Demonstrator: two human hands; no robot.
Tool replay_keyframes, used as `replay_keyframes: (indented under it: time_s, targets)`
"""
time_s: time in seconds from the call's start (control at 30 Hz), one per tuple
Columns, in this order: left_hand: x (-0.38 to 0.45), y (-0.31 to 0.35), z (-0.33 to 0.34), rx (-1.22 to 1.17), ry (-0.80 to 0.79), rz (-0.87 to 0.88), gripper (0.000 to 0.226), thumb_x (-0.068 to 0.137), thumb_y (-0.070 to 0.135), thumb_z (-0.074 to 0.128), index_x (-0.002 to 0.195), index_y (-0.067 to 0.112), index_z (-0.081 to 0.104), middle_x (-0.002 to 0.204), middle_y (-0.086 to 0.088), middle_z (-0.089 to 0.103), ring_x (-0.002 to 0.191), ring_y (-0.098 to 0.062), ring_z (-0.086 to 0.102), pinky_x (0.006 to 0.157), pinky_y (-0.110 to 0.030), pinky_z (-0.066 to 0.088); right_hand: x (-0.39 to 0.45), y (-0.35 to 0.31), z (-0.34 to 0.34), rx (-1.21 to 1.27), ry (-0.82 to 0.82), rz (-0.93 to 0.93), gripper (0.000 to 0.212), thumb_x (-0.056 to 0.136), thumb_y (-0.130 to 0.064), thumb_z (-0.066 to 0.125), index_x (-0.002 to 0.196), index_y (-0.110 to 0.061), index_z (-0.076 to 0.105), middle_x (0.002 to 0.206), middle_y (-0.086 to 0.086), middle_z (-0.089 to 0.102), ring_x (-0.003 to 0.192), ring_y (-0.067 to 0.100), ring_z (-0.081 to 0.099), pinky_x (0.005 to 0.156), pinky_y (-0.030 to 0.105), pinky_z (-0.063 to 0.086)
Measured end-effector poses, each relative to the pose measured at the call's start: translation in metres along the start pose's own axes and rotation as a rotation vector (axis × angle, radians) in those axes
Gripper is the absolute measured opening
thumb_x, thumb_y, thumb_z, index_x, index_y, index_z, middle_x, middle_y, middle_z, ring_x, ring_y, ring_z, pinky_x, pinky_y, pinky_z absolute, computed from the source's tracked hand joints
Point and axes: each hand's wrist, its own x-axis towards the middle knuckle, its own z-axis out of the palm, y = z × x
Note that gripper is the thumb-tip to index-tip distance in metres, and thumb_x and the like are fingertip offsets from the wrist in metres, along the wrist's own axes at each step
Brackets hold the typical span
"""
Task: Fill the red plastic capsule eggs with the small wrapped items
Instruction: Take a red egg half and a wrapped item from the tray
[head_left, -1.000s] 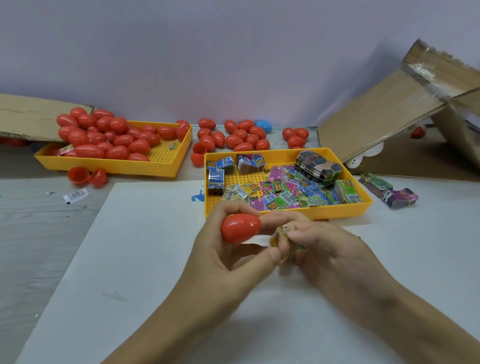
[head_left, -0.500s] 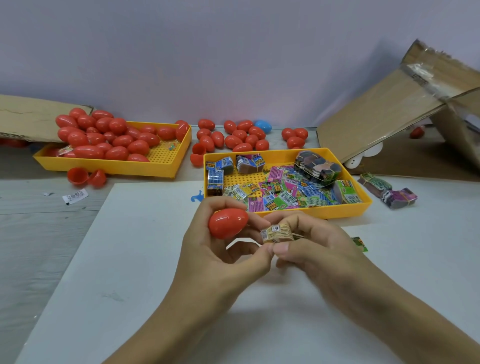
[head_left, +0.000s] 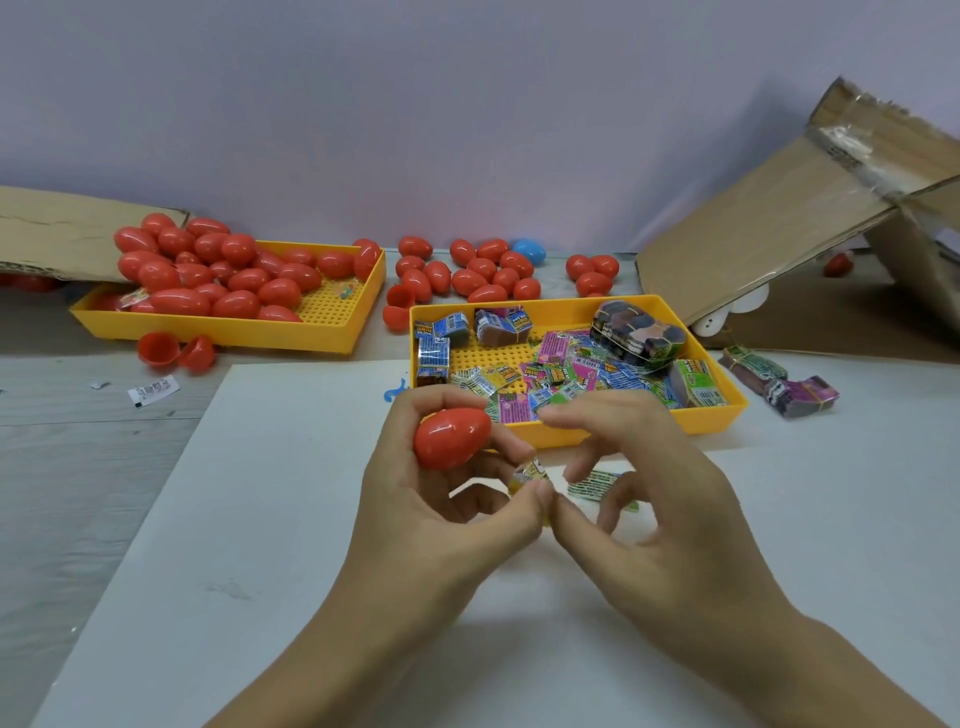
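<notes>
My left hand (head_left: 441, 514) grips a closed red capsule egg (head_left: 451, 437) between its upper fingers. Its thumb and a lower finger pinch a small yellow wrapped item (head_left: 530, 474). My right hand (head_left: 649, 499) hovers just to the right with fingers spread and loosely curled; its thumb tip meets my left thumb beside the item. A green wrapped item (head_left: 597, 484) shows between the right fingers; whether they touch it I cannot tell. Behind my hands, a yellow tray (head_left: 649, 423) holds several colourful wrapped items.
A second yellow tray (head_left: 234, 332) at the back left is heaped with red eggs. Loose red eggs (head_left: 483, 270) and a blue egg (head_left: 528, 251) lie by the wall. Two open egg halves (head_left: 176, 351), rubber-banded bundles (head_left: 784, 382) and a tilted cardboard box (head_left: 779, 218) surround the white sheet (head_left: 260, 519).
My right hand has let go of the small wrapped item and spread its fingers; my left thumb now pinches it. The egg moved slightly left and up.
</notes>
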Motion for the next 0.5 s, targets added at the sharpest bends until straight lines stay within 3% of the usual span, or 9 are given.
replay_keyframes:
  time_s: [0.07, 0.17, 0.23, 0.3, 0.4, 0.5]
  targets:
    - [0.001, 0.0016, -0.0004, -0.009, -0.007, 0.003, 0.051, 0.064, 0.013, 0.085, 0.103, 0.025, 0.055, 0.091, -0.008, 0.069, 0.068, -0.021, 0.067, 0.059, -0.032, 0.056, 0.0007, -0.0031, -0.0021, -0.056, 0.004, -0.081, 0.029, 0.084, -0.016, 0.071, 0.109, -0.029, 0.065, 0.108, -0.013, 0.059, 0.084, 0.014, 0.061, 0.049, 0.026, 0.047]
    - [0.0029, 0.002, -0.0014, -0.028, -0.012, 0.011, 0.053, 0.065, 0.005, 0.086, 0.103, 0.026, 0.055, 0.094, -0.008, 0.069, 0.066, -0.022, 0.069, 0.057, -0.027, 0.054, 0.0005, -0.0057, -0.003, 0.015, 0.022, -0.02, 0.008, 0.084, -0.019, 0.069, 0.089, -0.026, 0.069, 0.084, -0.015, 0.065, 0.077, 0.012, 0.063, 0.044, 0.032, 0.044]
    - [0.0027, 0.0026, -0.0017, -0.052, -0.02, 0.0, 0.052, 0.064, 0.012, 0.085, 0.105, 0.027, 0.056, 0.098, -0.009, 0.067, 0.068, -0.025, 0.067, 0.059, -0.034, 0.056, 0.0005, -0.0066, -0.002, 0.093, 0.038, 0.068, 0.011, 0.081, -0.016, 0.073, 0.081, -0.026, 0.07, 0.072, -0.014, 0.066, 0.071, 0.011, 0.064, 0.043, 0.033, 0.045]
    - [0.0019, 0.0027, -0.0024, -0.102, -0.037, -0.025, 0.049, 0.065, 0.016, 0.081, 0.106, 0.027, 0.057, 0.101, -0.009, 0.068, 0.065, -0.021, 0.063, 0.059, -0.032, 0.053, 0.0011, -0.0082, -0.0015, 0.182, 0.067, 0.174, 0.01, 0.079, -0.02, 0.073, 0.074, -0.027, 0.069, 0.067, -0.013, 0.065, 0.065, 0.009, 0.063, 0.043, 0.032, 0.046]
    - [0.0015, 0.0011, -0.0036, -0.179, -0.064, -0.064, 0.049, 0.065, 0.012, 0.076, 0.109, 0.023, 0.056, 0.103, -0.011, 0.069, 0.062, -0.02, 0.058, 0.06, -0.031, 0.05, 0.002, -0.0087, -0.0023, 0.241, 0.087, 0.312, 0.011, 0.077, -0.033, 0.07, 0.072, -0.024, 0.066, 0.064, -0.008, 0.065, 0.063, 0.013, 0.062, 0.049, 0.04, 0.049]
    - [0.0019, -0.0008, -0.0043, -0.19, -0.062, -0.051, 0.052, 0.066, 0.006, 0.073, 0.112, 0.018, 0.053, 0.104, -0.014, 0.067, 0.065, -0.021, 0.059, 0.06, -0.03, 0.05, 0.0031, -0.0083, -0.0028, 0.222, 0.091, 0.351, 0.011, 0.077, -0.033, 0.067, 0.071, -0.023, 0.065, 0.063, -0.004, 0.065, 0.063, 0.017, 0.061, 0.055, 0.045, 0.048]
